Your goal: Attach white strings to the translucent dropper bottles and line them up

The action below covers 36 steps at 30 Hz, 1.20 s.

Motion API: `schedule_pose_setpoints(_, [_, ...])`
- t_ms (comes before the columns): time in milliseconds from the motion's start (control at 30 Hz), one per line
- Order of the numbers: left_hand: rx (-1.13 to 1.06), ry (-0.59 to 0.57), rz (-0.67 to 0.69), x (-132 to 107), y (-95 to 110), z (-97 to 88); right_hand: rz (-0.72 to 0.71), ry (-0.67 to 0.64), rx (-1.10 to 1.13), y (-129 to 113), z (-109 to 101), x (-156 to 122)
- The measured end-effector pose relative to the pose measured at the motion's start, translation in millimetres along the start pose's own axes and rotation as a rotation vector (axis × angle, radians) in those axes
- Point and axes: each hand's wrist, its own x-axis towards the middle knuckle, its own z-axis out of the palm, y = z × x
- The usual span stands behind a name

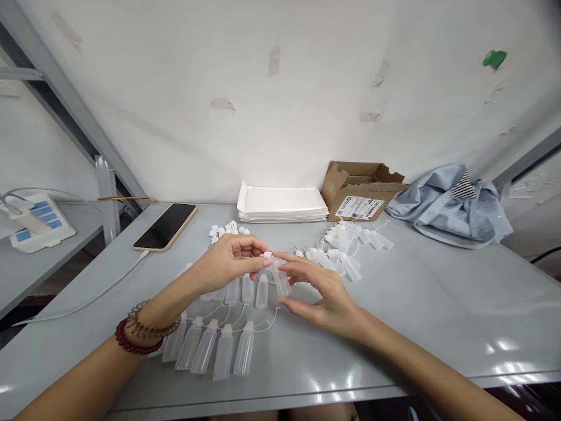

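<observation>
A small translucent plastic squeeze bottle [281,280] is held tilted above the table. My right hand [322,292] is closed on its body, with the thumb near the bottom and the fingers along the upper side. The thumb and fingers of my left hand [234,257] pinch a white cap [267,254] at the bottle's neck; how far it is seated cannot be told. Below my hands lie rows of similar bottles without caps [243,349], with thin strips trailing from their necks. Behind my left hand sits a pile of loose white caps [230,229].
Capped bottles [335,251] lie heaped to the right. At the back are a stack of white trays or envelopes [283,202], an open cardboard box [363,199] and blue cloth [447,204]. A phone [165,227] with its charging cable [105,297] rests left, near a power strip [44,222].
</observation>
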Motion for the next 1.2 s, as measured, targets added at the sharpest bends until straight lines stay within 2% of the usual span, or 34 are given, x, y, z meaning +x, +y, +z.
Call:
schedule_pose_setpoints(233, [-0.082,-0.072,-0.006,-0.9,-1.3,-0.4,0.030,-0.015,-0.079,-2.5,-1.1,-4.3])
schedule_pose_setpoints(433, [-0.082,-0.115,-0.030,-1.2,-0.8,1.2,0.056,0.057,-0.171,-3.4,-2.3,-2.3])
schedule_pose_setpoints(567, [-0.072,-0.155,-0.033,-1.6,-1.2,3.0,0.034,0.028,-0.183,-0.4,-0.4,-3.1])
schedule_pose_setpoints(767, [-0.097,-0.206,-0.020,-0.4,-1.9,2.5,0.088,-0.033,-0.082,1.8,3.9,-6.7])
schedule_pose_setpoints(1033, [-0.213,-0.249,-0.052,-0.7,-3.7,2.5,0.264,-0.005,0.184,-7.9,2.4,-3.1])
schedule_pose_setpoints(1200, [-0.278,-0.257,-0.094,0.0,-6.5,3.1,0.295,-0.010,0.210,-10.6,1.2,-2.3])
